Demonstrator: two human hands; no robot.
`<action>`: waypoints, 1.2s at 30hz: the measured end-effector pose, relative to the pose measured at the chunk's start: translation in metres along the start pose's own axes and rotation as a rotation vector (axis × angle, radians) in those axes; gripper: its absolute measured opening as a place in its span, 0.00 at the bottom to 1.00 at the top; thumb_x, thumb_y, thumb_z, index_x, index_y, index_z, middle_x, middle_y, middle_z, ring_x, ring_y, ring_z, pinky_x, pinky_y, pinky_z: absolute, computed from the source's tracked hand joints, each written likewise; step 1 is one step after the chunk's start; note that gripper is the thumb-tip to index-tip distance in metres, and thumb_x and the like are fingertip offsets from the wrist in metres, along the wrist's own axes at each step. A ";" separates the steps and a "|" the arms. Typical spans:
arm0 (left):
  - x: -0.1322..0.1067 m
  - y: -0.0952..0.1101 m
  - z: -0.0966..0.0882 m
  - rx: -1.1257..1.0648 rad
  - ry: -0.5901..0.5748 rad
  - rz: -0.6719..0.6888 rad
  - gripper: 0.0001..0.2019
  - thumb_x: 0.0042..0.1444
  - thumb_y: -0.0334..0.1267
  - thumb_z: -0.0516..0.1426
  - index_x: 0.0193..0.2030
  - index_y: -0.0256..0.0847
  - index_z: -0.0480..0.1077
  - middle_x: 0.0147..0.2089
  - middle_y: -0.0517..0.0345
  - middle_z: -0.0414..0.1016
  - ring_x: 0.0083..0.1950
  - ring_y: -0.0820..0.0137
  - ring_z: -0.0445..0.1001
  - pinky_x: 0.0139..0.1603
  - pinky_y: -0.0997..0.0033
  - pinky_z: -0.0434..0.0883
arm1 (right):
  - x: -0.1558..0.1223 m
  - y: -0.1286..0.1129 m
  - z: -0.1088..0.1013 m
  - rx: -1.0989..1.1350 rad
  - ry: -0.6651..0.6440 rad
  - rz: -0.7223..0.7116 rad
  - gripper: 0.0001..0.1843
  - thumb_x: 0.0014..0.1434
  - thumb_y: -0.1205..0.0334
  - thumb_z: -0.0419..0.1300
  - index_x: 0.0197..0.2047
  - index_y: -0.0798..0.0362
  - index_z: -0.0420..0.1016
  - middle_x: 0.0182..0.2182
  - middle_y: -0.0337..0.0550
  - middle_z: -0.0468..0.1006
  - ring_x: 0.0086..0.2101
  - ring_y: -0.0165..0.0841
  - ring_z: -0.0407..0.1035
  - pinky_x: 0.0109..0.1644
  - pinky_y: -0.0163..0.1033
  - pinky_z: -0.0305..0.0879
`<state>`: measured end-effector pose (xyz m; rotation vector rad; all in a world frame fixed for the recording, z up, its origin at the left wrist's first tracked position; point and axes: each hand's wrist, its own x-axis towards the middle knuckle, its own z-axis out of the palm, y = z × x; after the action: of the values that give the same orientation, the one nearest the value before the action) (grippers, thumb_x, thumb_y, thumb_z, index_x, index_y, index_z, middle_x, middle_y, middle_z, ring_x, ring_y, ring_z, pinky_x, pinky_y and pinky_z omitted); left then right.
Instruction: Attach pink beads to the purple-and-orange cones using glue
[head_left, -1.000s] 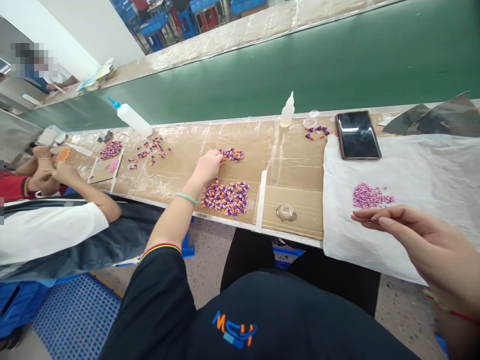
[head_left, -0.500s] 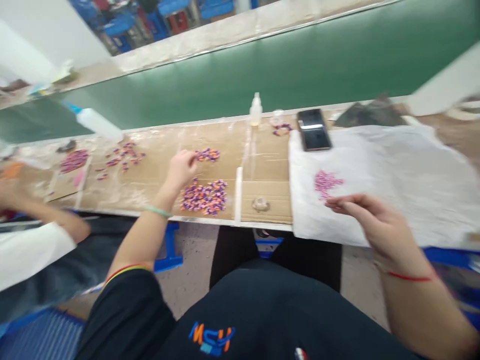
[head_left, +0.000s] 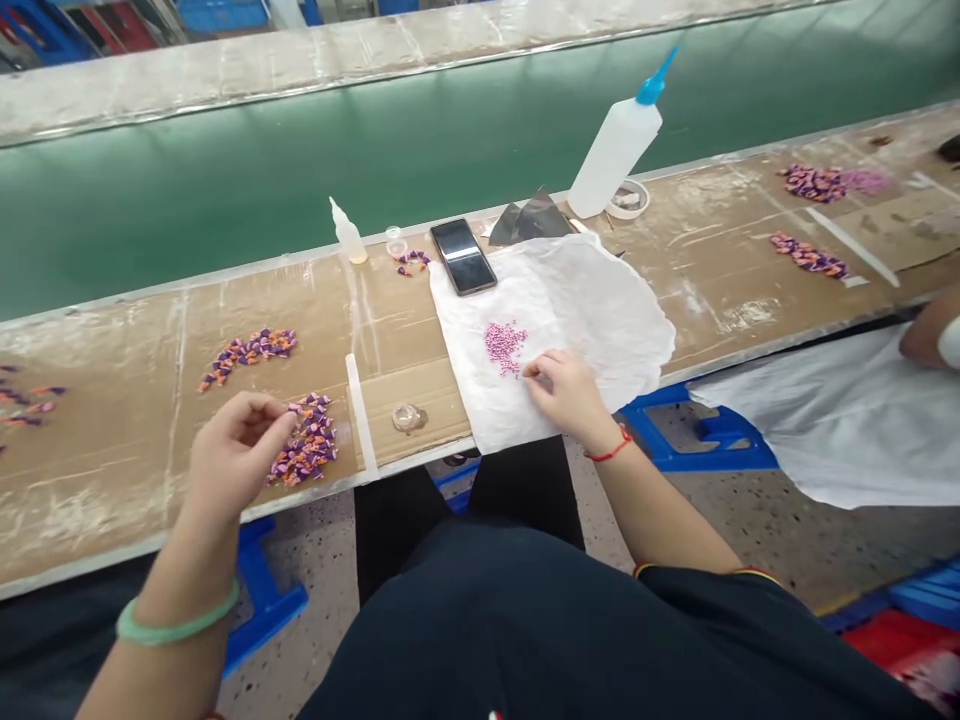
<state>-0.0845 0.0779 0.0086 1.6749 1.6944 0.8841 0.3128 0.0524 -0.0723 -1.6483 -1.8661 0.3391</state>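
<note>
My left hand (head_left: 236, 450), with a green bangle on its wrist, hovers at the left edge of a heap of purple and orange pieces (head_left: 309, 440) on the cardboard. Its thumb and forefinger are pinched together, and I cannot see anything between them. My right hand (head_left: 566, 395), with a red string on its wrist, rests on a crumpled white cloth (head_left: 607, 320). Its fingertips are just below and to the right of a small heap of pink granules (head_left: 504, 345). Farther up lies an arc of purple and orange pieces (head_left: 250, 355).
A black phone (head_left: 463, 256) lies at the cloth's far corner. Behind stand a small glue bottle (head_left: 347, 232) and a large blue-tipped bottle (head_left: 615, 150). A green belt (head_left: 300, 170) runs along the bench's far side. A co-worker's hand (head_left: 926, 335) shows at the right.
The view has swung left along the bench, bringing the cloth to the middle. My left hand has moved from the upper pieces to the lower heap. My right hand has come down onto the cloth.
</note>
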 end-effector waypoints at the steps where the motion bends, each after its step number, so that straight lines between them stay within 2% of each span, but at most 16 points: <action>1: -0.007 0.004 0.005 -0.083 -0.036 -0.017 0.09 0.49 0.44 0.65 0.29 0.46 0.70 0.23 0.67 0.72 0.24 0.69 0.70 0.24 0.70 0.69 | 0.000 0.000 0.001 -0.008 -0.006 0.000 0.06 0.57 0.68 0.57 0.30 0.50 0.70 0.33 0.47 0.77 0.38 0.44 0.68 0.47 0.51 0.66; 5: -0.030 0.014 0.027 -0.322 -0.150 -0.077 0.10 0.51 0.40 0.65 0.40 0.44 0.73 0.26 0.60 0.77 0.23 0.69 0.73 0.21 0.72 0.69 | 0.000 0.001 0.006 -0.031 -0.009 0.004 0.06 0.58 0.67 0.58 0.30 0.50 0.70 0.32 0.46 0.76 0.38 0.43 0.68 0.47 0.51 0.65; 7: -0.040 0.016 0.038 -0.391 -0.197 -0.094 0.10 0.52 0.41 0.65 0.41 0.43 0.74 0.28 0.57 0.79 0.24 0.68 0.75 0.21 0.72 0.69 | 0.000 0.001 0.008 -0.043 -0.006 0.005 0.06 0.58 0.67 0.58 0.29 0.50 0.70 0.32 0.47 0.76 0.37 0.43 0.67 0.47 0.51 0.65; 14: -0.068 0.025 0.071 -0.556 -0.278 -0.102 0.07 0.52 0.41 0.65 0.31 0.41 0.76 0.24 0.57 0.77 0.21 0.73 0.70 0.21 0.75 0.67 | 0.004 0.000 0.016 -0.109 -0.035 -0.026 0.08 0.58 0.69 0.57 0.28 0.50 0.67 0.31 0.50 0.74 0.37 0.45 0.62 0.46 0.53 0.63; 19: -0.069 0.042 0.094 -0.605 -0.442 -0.163 0.09 0.53 0.44 0.64 0.29 0.40 0.76 0.23 0.58 0.75 0.20 0.75 0.66 0.22 0.75 0.65 | 0.005 -0.004 0.018 -0.131 -0.047 -0.061 0.09 0.58 0.72 0.55 0.28 0.50 0.64 0.31 0.51 0.71 0.37 0.46 0.60 0.44 0.54 0.61; 22: -0.061 0.056 0.110 -0.607 -0.513 -0.144 0.10 0.53 0.44 0.64 0.28 0.39 0.75 0.24 0.57 0.75 0.22 0.74 0.68 0.25 0.73 0.67 | 0.000 -0.018 0.009 -0.078 -0.046 -0.112 0.09 0.61 0.71 0.53 0.30 0.49 0.63 0.31 0.49 0.71 0.37 0.45 0.62 0.45 0.53 0.62; 25: -0.052 0.070 0.124 -0.620 -0.533 -0.091 0.10 0.53 0.43 0.63 0.29 0.38 0.75 0.25 0.56 0.76 0.25 0.72 0.71 0.27 0.72 0.69 | -0.006 -0.044 -0.008 0.092 -0.046 -0.258 0.08 0.65 0.68 0.52 0.34 0.48 0.63 0.33 0.45 0.71 0.40 0.43 0.65 0.46 0.52 0.63; 28: -0.048 0.080 0.133 -0.609 -0.543 -0.031 0.09 0.53 0.43 0.63 0.32 0.38 0.77 0.26 0.55 0.76 0.26 0.71 0.72 0.28 0.71 0.69 | -0.011 -0.071 -0.025 0.179 -0.040 -0.377 0.07 0.67 0.68 0.53 0.36 0.48 0.63 0.34 0.44 0.71 0.39 0.41 0.65 0.43 0.50 0.63; 32: -0.050 0.086 0.133 -0.606 -0.514 0.013 0.10 0.55 0.43 0.61 0.32 0.38 0.76 0.26 0.55 0.76 0.26 0.70 0.72 0.27 0.71 0.69 | -0.013 -0.092 -0.035 0.166 -0.049 -0.456 0.09 0.66 0.71 0.52 0.36 0.48 0.63 0.33 0.44 0.71 0.37 0.40 0.64 0.42 0.48 0.62; 36: -0.055 0.088 0.129 -0.551 -0.501 0.034 0.09 0.55 0.41 0.59 0.30 0.38 0.75 0.25 0.56 0.75 0.24 0.72 0.68 0.25 0.72 0.66 | -0.015 -0.098 -0.034 0.134 -0.046 -0.490 0.10 0.66 0.73 0.51 0.36 0.49 0.63 0.33 0.45 0.71 0.36 0.40 0.62 0.42 0.49 0.63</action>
<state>0.0729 0.0287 -0.0014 1.3904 0.9777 0.7706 0.2551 0.0127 0.0052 -1.0562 -2.1521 0.2845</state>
